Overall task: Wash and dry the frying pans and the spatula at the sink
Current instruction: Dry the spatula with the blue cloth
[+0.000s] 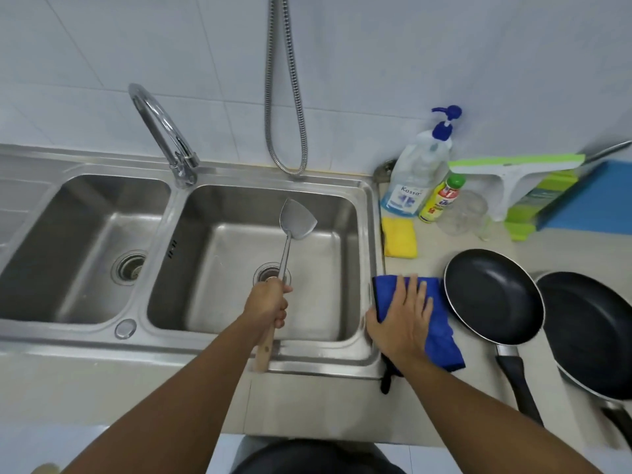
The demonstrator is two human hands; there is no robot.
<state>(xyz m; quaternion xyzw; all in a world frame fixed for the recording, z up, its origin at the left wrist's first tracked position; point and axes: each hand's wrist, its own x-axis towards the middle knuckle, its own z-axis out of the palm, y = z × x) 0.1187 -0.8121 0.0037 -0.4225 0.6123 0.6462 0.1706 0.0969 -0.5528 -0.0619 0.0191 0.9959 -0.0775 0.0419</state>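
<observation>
My left hand (268,304) grips the wooden handle of a metal spatula (297,218), holding it blade-up over the right basin of the steel double sink (366,254). My right hand (403,318) lies flat on a blue cloth (444,340) spread on the counter at the sink's right edge, fingers apart. Two black frying pans rest on the counter to the right: the nearer pan (492,295) beside the cloth, the other pan (588,330) at the frame's right side, both with handles pointing toward me.
A curved tap (164,131) stands between the basins, and a metal hose (285,97) hangs on the tiled wall. Behind the pans stand a pump bottle (419,172), a small yellow bottle (441,200), a yellow sponge (399,237), a clear glass (463,213) and a green-and-white squeegee (513,172).
</observation>
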